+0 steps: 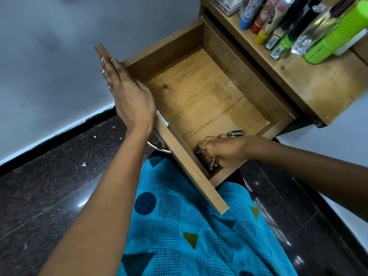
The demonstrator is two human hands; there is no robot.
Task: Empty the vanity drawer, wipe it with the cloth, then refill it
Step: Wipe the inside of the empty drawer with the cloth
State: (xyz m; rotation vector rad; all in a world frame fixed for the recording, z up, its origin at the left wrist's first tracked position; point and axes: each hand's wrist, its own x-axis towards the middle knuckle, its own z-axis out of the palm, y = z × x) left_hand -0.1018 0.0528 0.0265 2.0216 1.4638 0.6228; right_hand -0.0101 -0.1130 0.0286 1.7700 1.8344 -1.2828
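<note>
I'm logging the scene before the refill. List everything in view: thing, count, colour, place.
Drawer: one, light-brown wood, pulled open from the vanity.
Cloth: one, dark with pale stripes, bunched in the drawer's near corner.
Vanity shelf: one, brown wood, upper right.
Bottles and tubes: several, with blue, red and yellow caps, some dark, one clear glass; standing on the shelf.
Green box: one, lime green, at the shelf's right end.
Floor: dark speckled stone, left and bottom.
Garment: teal, patterned, over the lap.
Left hand: flat against the drawer front.
Right hand: in the near corner, gripping the cloth.
</note>
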